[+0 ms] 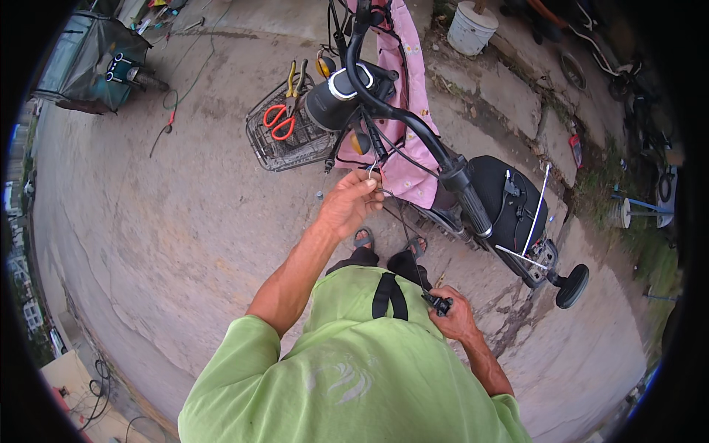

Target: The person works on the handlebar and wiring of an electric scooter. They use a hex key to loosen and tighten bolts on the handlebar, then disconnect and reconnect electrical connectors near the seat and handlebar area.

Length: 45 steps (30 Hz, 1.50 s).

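Note:
My left hand (351,201) is closed in a pinch on a thin cable (402,220), just below the handlebar (413,122) of an electric bike. From there the black cable runs down toward my right hand (456,316), held low at my right side. That hand is closed around a small black fitting (439,302), whose exact kind I cannot make out. A pink cloth apron (410,173) hangs over the bike's front, beside my left fingertips. In the wire front basket (292,156) area lie red-handled scissors (282,127) and yellow-and-dark pliers (297,85).
The black seat (493,184) carries a loose black part and a thin white rod (538,210). A round mirror (572,286) sticks out behind it. A white bucket (473,28) stands beyond. A covered cart (92,63) and a green cord (193,81) lie far left.

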{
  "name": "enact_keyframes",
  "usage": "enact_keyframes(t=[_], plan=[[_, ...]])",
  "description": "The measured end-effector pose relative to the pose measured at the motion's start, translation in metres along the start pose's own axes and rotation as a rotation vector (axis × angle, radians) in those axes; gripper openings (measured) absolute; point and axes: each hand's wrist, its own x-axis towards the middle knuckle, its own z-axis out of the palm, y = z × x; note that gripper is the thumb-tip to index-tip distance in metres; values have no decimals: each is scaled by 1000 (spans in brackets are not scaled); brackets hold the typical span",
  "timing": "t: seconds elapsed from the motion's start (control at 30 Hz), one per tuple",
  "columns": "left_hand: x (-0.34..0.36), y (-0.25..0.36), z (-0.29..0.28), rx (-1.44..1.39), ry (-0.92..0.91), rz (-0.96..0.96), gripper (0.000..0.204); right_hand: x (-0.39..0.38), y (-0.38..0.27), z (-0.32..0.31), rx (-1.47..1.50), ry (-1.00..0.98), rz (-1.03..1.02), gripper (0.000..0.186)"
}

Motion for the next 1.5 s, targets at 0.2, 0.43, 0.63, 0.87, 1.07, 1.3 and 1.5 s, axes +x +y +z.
enact_keyframes(t=[0.2, 0.43, 0.63, 0.87, 1.07, 1.3, 1.5], plan=[[6, 6, -2, -59, 17, 54, 12, -1, -10, -12, 143, -67, 252, 27], [22, 3, -1, -8, 91, 154, 4, -8, -8, -10, 160, -75, 298, 29], [29, 1, -7, -12, 95, 116, 5, -9, -21, -20, 182, -55, 328, 29], [9, 23, 9, -70, 12, 49, 16, 6, -20, -11, 54, -7, 207, 26], [-8, 9, 10, -156, -28, 42, 22, 19, 6, 0, -63, -43, 168, 34], [-10, 9, 15, -143, -41, 55, 20, 76, 21, 9, 52, -105, 337, 54], [-4, 0, 8, -67, -10, 73, 18, 133, -44, 16, 139, 220, 91, 51]])
